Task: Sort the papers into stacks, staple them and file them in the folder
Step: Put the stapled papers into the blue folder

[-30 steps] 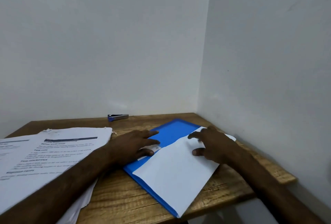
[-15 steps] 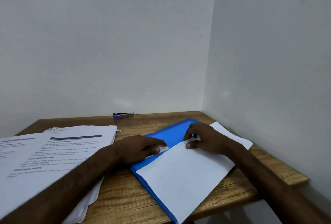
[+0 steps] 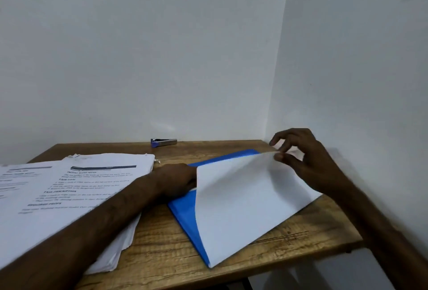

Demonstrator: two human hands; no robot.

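While the right hand pinches the far corner of the white sheet between thumb and fingertip, with its other fingers loosely spread above, that corner stands raised off the blue folder and the sheet bows upward along its left side. The sheet's right edge and near corner rest flat on the folder and the wooden table.

Sheet and folder share one long axis, a diagonal from the near table edge to the far right corner by the wall. The pinch sits at the far end of that axis, so everything to be filed lies toward the person and to the left of the grip.

The left hand rests on the folder's left part, at the mouth of the raised flap. Its fingers are hidden behind the sheet, so I cannot tell whether they are flat or holding something. It is the nearer hand to the folder's open side (and likely the one to steady the folder).

The printed paper stack lies left of the folder, beneath the left forearm. The stapler sits at the far table edge, well apart from both hands.

My judgement: the next move turns the sheet about its flat right edge.
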